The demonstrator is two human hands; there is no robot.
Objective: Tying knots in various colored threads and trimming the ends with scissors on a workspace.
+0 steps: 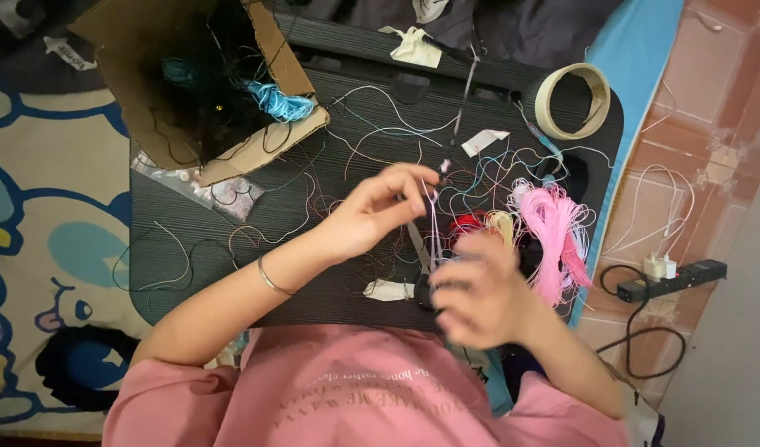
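Dark lap table point(231, 240): carries open cardboard box point(198, 74) at its left rear, masking tape roll point(572, 99) at right rear, pink thread bundle point(553, 232) right, bead bags point(231, 194) beside box, loose cords point(396, 124) strewn throughout.

An open brown cardboard box point(199, 79) stands at the far left corner of the dark worktop point(314, 248), its flaps spread and its inside filled with tangled black and blue cords. Two small clear plastic bags point(206, 189) holding pale beads lie flat just below the box, partly tucked under its front flap. A small white paper tag point(484, 141) lies further right among loose threads.
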